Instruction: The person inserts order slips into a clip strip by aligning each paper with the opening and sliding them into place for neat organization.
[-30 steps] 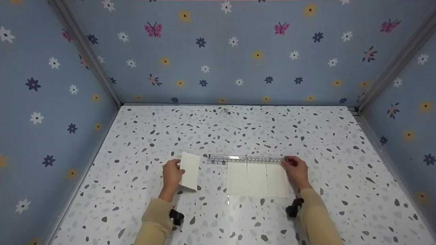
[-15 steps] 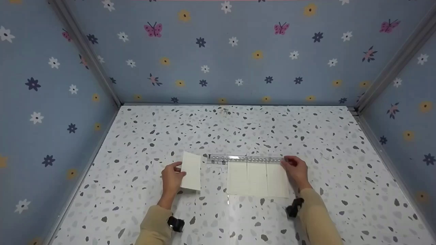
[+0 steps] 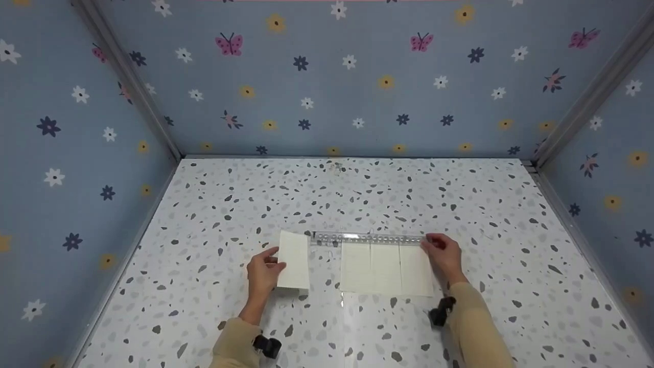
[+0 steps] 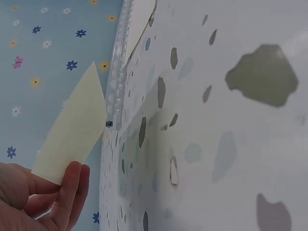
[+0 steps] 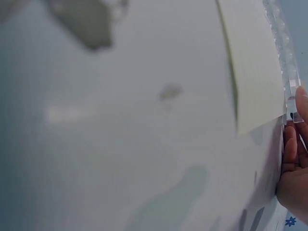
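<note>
In the head view, my left hand (image 3: pixel 262 272) pinches a pale yellow rectangular slip of paper (image 3: pixel 294 261) by its left edge. The left wrist view shows the slip (image 4: pixel 74 127) tilted, raised off the table, with thumb and fingers at its lower end. A clear plastic ruler (image 3: pixel 365 238) lies along the top edge of pale yellow paper (image 3: pixel 387 270), which shows three side-by-side sections. My right hand (image 3: pixel 445 255) holds the ruler's right end between thumb and fingers. In the right wrist view, that ruler end (image 5: pixel 291 103) is partly hidden by the hand.
Everything lies on a white speckled table (image 3: pixel 327 199). Blue flower-patterned panels (image 3: pixel 327 76) enclose its back and both sides. Black wrist cameras (image 3: pixel 267 346) sit on both forearms, over tan sleeves.
My left hand has moved a little to the right with the paper slip, which now stands more upright and closer to the ruler's left end. The right hand and ruler have stayed put.
</note>
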`<move>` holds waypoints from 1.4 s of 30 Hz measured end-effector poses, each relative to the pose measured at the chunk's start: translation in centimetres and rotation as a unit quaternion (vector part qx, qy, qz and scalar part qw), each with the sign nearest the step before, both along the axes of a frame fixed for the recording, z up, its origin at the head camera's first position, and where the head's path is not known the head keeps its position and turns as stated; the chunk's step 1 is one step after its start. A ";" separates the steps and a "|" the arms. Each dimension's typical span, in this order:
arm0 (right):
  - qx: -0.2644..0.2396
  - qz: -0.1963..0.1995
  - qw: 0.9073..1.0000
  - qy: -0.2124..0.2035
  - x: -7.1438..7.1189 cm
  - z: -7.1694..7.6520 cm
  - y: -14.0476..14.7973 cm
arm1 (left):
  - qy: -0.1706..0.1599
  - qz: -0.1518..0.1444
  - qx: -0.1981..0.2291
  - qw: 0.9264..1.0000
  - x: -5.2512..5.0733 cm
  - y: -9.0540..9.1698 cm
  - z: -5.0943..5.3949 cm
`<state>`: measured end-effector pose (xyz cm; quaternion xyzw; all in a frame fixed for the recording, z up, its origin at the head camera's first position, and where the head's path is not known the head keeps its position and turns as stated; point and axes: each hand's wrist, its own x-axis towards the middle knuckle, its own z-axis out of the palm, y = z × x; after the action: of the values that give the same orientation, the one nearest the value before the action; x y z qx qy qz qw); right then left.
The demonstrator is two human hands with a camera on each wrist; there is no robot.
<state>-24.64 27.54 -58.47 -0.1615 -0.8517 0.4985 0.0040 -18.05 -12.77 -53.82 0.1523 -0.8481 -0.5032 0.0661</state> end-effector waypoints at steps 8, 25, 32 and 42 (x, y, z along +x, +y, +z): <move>-0.002 -0.001 1.000 0.008 0.0 0.0 0.0 | -0.022 -0.005 0.011 1.000 0.5 0.9 -0.3; 0.016 -0.001 1.000 0.013 0.0 0.1 -0.1 | 0.008 -0.037 0.088 0.995 0.6 2.4 -1.3; 0.014 -0.004 1.000 0.003 0.0 0.1 0.0 | -0.004 -0.043 0.096 0.994 0.5 2.9 -1.6; 0.012 -0.001 1.000 0.007 -0.1 0.1 0.0 | -0.013 -0.064 0.120 0.991 0.2 3.3 -2.0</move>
<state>-24.71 27.56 -58.37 -0.1587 -0.8576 0.4891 0.0122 -17.81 -9.51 -55.85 0.1112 -0.7906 -0.6022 0.0037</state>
